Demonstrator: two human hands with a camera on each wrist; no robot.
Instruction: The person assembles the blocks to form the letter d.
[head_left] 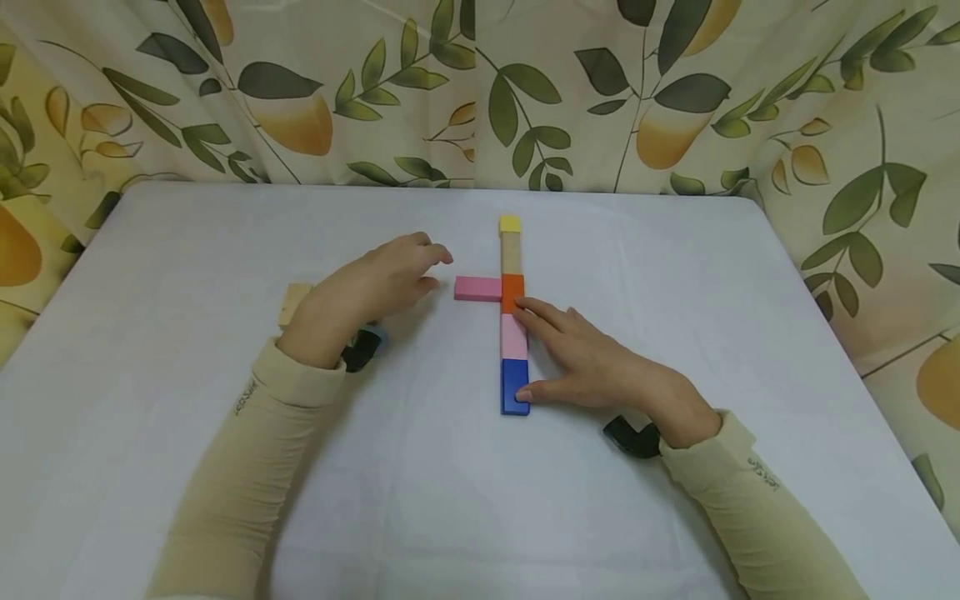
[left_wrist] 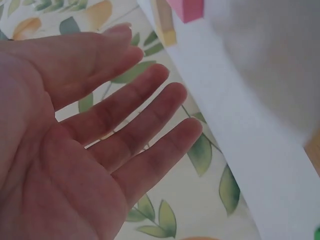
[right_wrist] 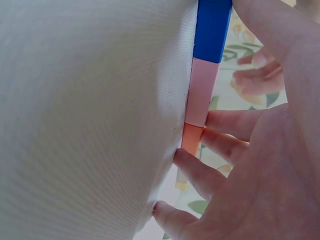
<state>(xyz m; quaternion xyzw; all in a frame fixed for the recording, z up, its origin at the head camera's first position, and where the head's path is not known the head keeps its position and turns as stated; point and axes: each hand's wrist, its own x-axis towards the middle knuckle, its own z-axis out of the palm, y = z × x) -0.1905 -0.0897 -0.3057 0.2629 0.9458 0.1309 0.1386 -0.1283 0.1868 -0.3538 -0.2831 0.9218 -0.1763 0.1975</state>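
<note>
A straight row of blocks runs away from me on the white table: blue (head_left: 510,375), light pink (head_left: 513,337), orange (head_left: 512,285), plain wood (head_left: 511,252) and yellow (head_left: 510,223) at the far end. A darker pink block (head_left: 477,289) juts out leftward from the orange one. My right hand (head_left: 600,358) lies along the row's right side, thumb on the blue block and fingertips at the orange and light pink ones. Left of the darker pink block, my left hand (head_left: 382,279) hovers with nothing in it, palm and spread fingers showing in the left wrist view.
A plain wooden block (head_left: 292,302) lies partly hidden behind the left wrist. In the left wrist view, a bit of green (left_wrist: 317,234) shows at the lower right corner. Leaf-patterned cloth (head_left: 405,92) hangs beyond the table's (head_left: 645,225) back edge.
</note>
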